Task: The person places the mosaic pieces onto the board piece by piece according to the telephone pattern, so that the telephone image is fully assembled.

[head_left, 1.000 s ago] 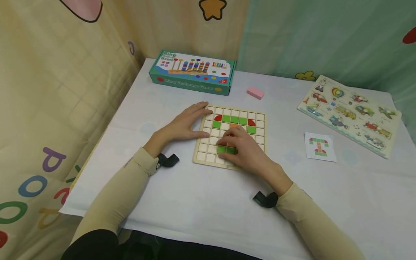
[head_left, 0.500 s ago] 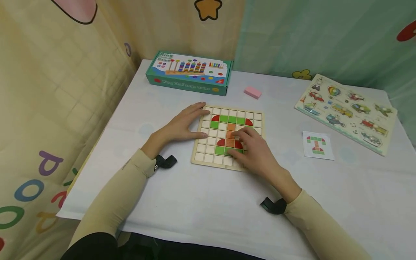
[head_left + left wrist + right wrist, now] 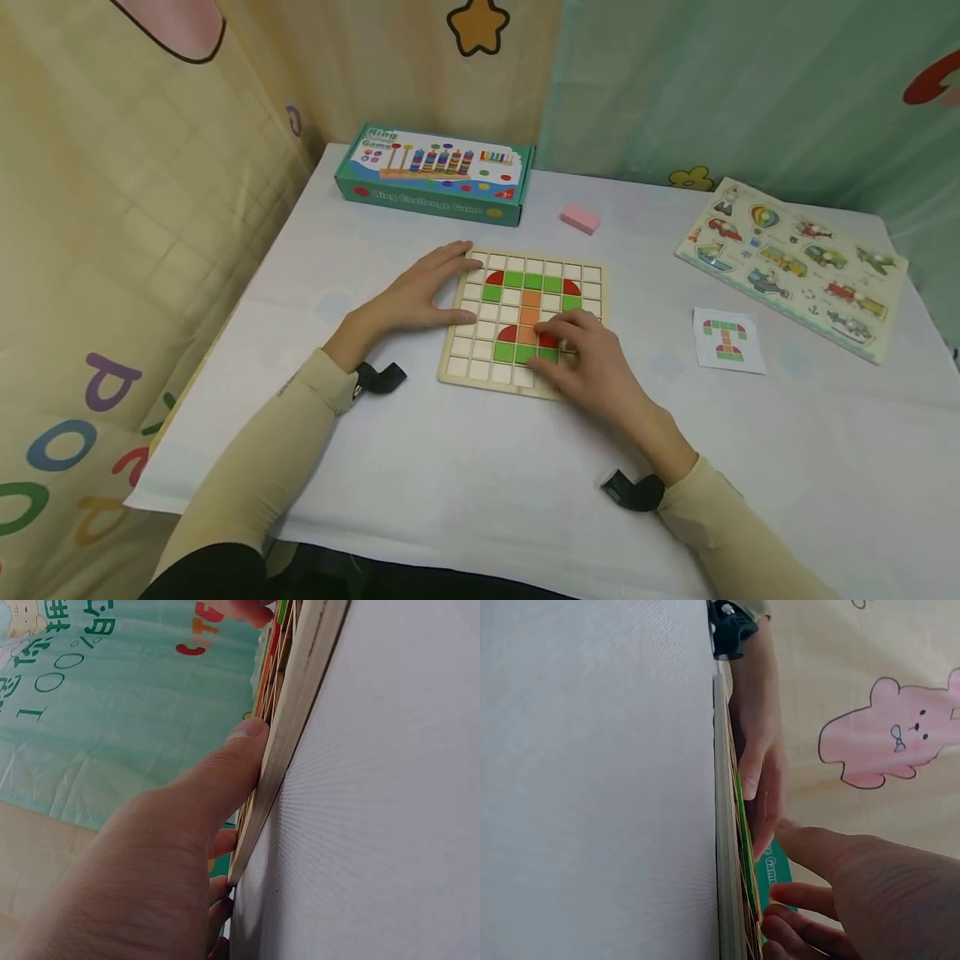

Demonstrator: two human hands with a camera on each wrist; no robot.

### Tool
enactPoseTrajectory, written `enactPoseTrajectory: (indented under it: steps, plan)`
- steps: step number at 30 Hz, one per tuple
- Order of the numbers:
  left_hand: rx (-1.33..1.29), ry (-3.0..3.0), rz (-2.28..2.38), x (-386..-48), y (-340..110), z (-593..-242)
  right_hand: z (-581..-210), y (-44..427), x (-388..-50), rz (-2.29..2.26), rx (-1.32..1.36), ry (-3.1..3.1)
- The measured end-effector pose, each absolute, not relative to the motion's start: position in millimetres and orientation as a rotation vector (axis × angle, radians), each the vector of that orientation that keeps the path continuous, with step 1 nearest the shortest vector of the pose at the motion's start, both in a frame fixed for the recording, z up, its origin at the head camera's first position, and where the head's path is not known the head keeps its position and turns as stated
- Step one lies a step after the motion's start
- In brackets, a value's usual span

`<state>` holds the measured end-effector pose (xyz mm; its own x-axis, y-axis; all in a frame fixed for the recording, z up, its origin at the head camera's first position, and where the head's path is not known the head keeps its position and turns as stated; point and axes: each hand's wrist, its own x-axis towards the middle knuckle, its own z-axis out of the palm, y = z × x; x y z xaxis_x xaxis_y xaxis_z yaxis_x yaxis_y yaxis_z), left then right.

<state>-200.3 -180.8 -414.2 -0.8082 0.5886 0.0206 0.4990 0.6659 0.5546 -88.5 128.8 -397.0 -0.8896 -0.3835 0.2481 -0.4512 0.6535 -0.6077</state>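
Observation:
A square wooden grid board point(image 3: 487, 386) lies on the table, holding white cells and coloured tiles. My left hand point(image 3: 408, 296) rests along its left edge, thumb and fingers spread; in the left wrist view the thumb point(image 3: 244, 742) lies against the rim. Over the lower right, my right hand point(image 3: 600, 367) touches the board with fingertips apart, near a red quarter-round tile point(image 3: 551, 341) that it partly covers. Orange tiles point(image 3: 529, 315) run down the middle. Green tiles point(image 3: 533, 282) form a row above, and more green tiles point(image 3: 514, 354) lie below.
A small card point(image 3: 727, 340) printed with a similar coloured pattern lies right of the board. Behind it is a vehicle picture puzzle point(image 3: 795, 267). A pink block point(image 3: 581, 219) and a green Ring Challenge Game box point(image 3: 435, 175) stand at the back, before the curtain.
My right hand has shifted right and slightly toward me, uncovering the orange column, the red tiles and more of the lower green row. The left hand has stayed on the board's edge.

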Motion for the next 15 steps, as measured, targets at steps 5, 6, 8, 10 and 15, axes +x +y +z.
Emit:
enactPoseTrajectory:
  steps: [5,6,8,10,15]
  plan:
    - [0.896,2.728,0.829,-200,-182,-415,-391,144,-98,1.112,0.6,-2.671]
    - [0.893,2.73,0.829,-200,-182,-415,-389,150,-101,1.11,0.566,-2.66]
    - [0.887,2.734,0.83,-200,-183,-415,-387,165,-109,1.118,0.5,-2.635]
    - [0.887,2.734,0.831,-199,-185,-415,-387,180,-117,1.103,0.425,-2.628]
    - [0.882,2.751,0.83,-197,-192,-416,-391,206,-135,1.016,0.292,-2.682]
